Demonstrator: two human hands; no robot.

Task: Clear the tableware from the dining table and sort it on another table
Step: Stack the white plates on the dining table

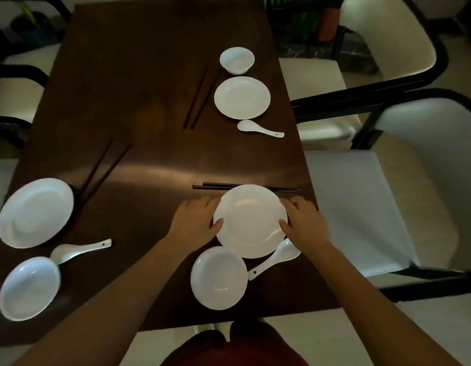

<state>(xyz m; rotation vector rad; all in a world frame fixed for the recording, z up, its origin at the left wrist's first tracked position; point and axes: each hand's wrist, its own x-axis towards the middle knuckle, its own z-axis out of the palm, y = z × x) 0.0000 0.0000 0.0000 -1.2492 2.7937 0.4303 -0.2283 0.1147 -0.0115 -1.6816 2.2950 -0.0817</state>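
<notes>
A white plate sits near the table's front right, gripped on both sides: my left hand on its left rim, my right hand on its right rim, thumbs over the edge. In front of it stand a white bowl and a white spoon, partly under the plate. Dark chopsticks lie just behind the plate. Farther back right are a small bowl, a second plate, another spoon and a second pair of chopsticks.
On the dark wooden table, the left side holds a third plate, a third spoon, a third bowl and a third pair of chopsticks. White-cushioned chairs with black frames line both sides. Potted plants stand beyond the table.
</notes>
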